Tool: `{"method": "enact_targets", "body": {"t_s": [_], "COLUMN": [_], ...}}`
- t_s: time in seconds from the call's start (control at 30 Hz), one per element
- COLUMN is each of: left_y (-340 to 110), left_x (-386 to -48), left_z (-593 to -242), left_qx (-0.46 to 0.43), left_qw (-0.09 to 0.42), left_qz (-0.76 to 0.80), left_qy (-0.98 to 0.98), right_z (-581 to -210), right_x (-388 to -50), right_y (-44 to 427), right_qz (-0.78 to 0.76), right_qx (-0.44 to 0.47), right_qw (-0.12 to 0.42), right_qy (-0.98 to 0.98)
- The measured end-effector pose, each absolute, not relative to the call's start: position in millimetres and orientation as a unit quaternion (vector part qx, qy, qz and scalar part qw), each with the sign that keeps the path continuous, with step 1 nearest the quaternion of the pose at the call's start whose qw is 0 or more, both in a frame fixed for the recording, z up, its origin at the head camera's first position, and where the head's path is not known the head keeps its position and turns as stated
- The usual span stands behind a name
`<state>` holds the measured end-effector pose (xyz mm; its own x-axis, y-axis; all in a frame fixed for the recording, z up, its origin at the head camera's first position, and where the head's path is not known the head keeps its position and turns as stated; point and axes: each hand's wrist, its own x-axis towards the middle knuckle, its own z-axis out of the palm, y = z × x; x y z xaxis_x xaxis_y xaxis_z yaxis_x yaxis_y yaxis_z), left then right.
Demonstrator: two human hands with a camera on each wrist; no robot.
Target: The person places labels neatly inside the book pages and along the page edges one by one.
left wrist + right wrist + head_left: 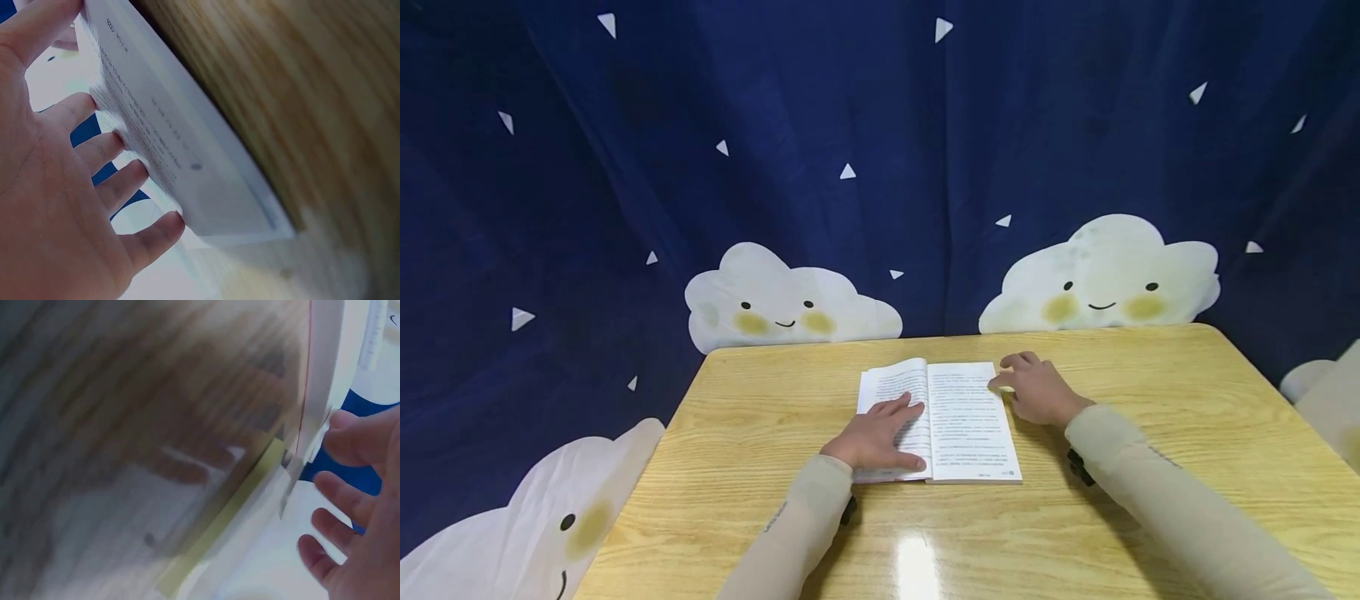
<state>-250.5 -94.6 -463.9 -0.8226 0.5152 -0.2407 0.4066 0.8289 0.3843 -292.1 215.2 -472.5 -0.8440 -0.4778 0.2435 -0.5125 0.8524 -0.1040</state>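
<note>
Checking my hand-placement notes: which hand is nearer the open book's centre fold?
Left. The left hand lies spread on the left page, reaching almost to the centre fold; the right hand is at the right page's outer edge.

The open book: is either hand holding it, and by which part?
The left hand lies spread on the left page without gripping. The right hand is at the outer edge of the right page; whether it pinches can't be told.
</note>
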Motion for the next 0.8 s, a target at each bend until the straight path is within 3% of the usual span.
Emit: {"method": "enact_targets", "body": {"t_s": [0.33,0.8], "left_y": [-94.3,-92.8], "left_x": [-252.9,-250.2], "left_z": [-469.1,-466.7], "left_qx": [0.246,0.246], "left_qw": [0.161,0.159], "left_qz": [0.153,0.145], "left_qy": [0.944,0.945], "right_z": [-473.1,-469.6], "right_x": [-285.1,-280.0], "right_y": [217.6,219.3], "right_qz": [0.079,0.067], "right_qx": [0.233,0.238], "right_qw": [0.055,0.074], "right_qy": [-0.968,-0.966]}}
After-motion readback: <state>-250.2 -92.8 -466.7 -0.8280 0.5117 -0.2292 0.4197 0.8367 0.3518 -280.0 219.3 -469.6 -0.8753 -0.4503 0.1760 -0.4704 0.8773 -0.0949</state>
